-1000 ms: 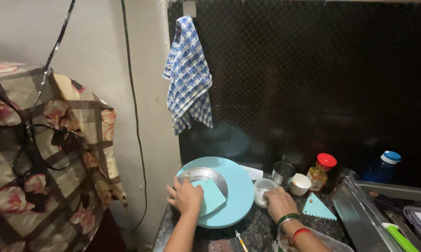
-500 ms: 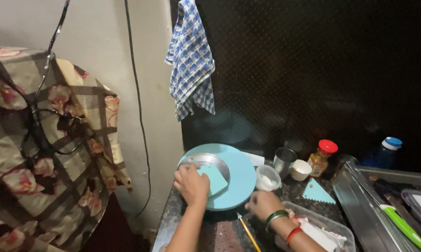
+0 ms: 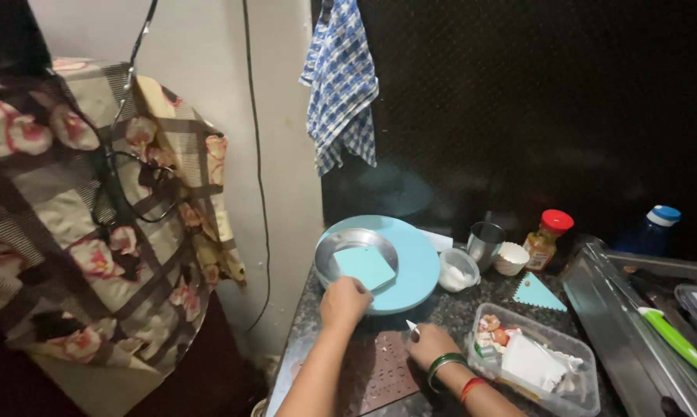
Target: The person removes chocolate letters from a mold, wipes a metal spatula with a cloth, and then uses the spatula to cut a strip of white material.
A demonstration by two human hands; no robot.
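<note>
My left hand (image 3: 344, 301) rests on the front rim of a round light-blue turntable (image 3: 414, 266) on the dark stone counter. On the turntable sits a shallow round metal pan (image 3: 334, 251) with a light-blue square scraper card (image 3: 364, 266) lying in it. My right hand (image 3: 432, 344), with green and red bangles at the wrist, is closed around a small white-tipped tool (image 3: 412, 327) just in front of the turntable. A perforated brown mat (image 3: 379, 371) lies under both forearms.
A clear plastic box (image 3: 537, 363) with wrappers stands at the right. Behind it are a small white-filled bowl (image 3: 458, 270), a steel cup (image 3: 485, 243), a paper cup (image 3: 512, 259), a red-lidded jar (image 3: 545, 238), a triangular blue scraper (image 3: 537, 293). A checked towel (image 3: 340, 85) hangs above.
My right hand has come back from the small bowl to the counter in front of the turntable and now holds a small tool. My left hand slid off the pan to the turntable's front rim.
</note>
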